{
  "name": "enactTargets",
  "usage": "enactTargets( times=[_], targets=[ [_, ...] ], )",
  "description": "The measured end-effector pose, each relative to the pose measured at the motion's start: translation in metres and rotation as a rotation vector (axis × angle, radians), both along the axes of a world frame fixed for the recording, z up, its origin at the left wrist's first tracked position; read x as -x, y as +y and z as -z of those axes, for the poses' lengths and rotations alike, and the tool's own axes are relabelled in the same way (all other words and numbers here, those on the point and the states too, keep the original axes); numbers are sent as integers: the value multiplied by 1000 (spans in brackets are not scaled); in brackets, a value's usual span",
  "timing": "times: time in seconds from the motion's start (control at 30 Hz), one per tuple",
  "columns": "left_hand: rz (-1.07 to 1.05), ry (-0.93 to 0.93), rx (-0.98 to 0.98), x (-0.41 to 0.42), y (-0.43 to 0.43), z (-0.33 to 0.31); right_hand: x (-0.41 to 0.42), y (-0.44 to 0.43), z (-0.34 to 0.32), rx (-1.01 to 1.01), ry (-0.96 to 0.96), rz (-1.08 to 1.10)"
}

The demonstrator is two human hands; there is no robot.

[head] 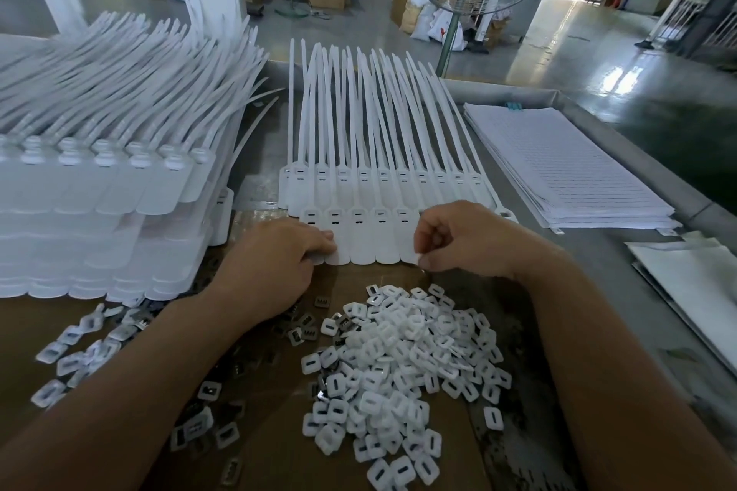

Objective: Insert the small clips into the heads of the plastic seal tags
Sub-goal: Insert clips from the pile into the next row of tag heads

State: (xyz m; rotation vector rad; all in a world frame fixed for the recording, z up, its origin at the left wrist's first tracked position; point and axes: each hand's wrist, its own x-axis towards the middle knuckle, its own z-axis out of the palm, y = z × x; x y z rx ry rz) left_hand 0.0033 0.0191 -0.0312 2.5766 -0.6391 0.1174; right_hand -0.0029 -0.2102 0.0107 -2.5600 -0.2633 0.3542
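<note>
My left hand (275,263) and right hand (458,239) pinch a tag strip (359,239) by its ends at the far edge of the cardboard (275,411), holding its heads face up, ready for the clips (399,363).

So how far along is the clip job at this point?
Done: unclear. The big tag stack on the left and the row of tags behind may be finished, but inserted clips cannot be made out. In hand: left hand and right hand hold a five-tag strip by its ends, no clip visible in either. Left: a large clip pile waits in front.
</note>
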Motion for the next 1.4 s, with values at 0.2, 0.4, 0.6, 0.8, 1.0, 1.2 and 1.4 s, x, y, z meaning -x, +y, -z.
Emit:
enactTargets(
  times=[0.2, 0.4, 0.6, 0.8, 1.0, 1.2, 1.4],
  targets=[
    [-11, 25, 2, 0, 0, -1, -18, -7, 16, -184, -256, 220],
    [-1, 4, -8, 0, 1, -2, -33, -10, 32, -211, -371, 403],
    [7, -2, -7, -1, 1, -3, -37, -8, 34, -131, -345, 407],
    [5, 4, -9, -1, 0, -3, -39, -4, 36, -56, -332, 395],
    [7, 9, -14, -2, -1, -3, -40, -2, 36, 9, -325, 391],
    [3, 14, -26, -2, -1, -3, -41, 1, 33, -35, -336, 441],
    [6, 11, -19, -1, -1, -3, -43, 4, 31, -18, -324, 490]
  ],
)
